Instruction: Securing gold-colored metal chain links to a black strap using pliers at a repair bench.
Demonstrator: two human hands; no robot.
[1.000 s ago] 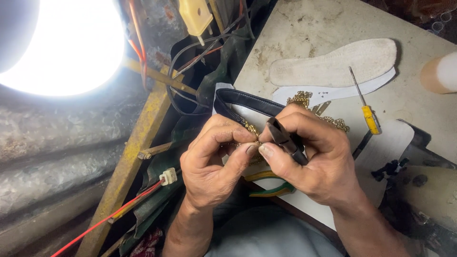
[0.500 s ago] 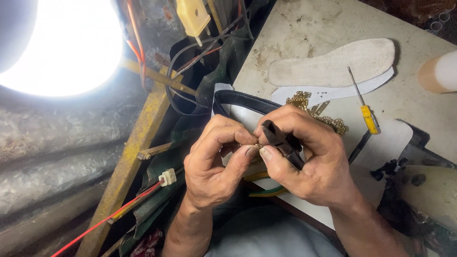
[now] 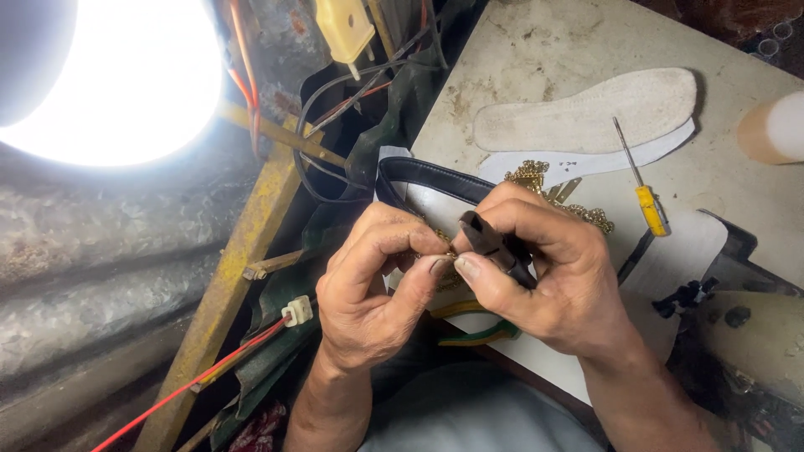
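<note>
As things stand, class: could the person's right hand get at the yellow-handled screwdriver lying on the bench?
Probably not at once. The right hand is pinching a dark tool, so it is occupied. The path to the screwdriver looks free, though: it lies uncovered on the bench just beyond that hand.

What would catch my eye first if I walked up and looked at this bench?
The glaring white lamp at upper left. Next, at centre, the left hand and right hand pinched together over a small gold piece, the right hand gripping a dark tool. Behind them lie a pale shoe insole and a yellow-handled screwdriver.
</note>
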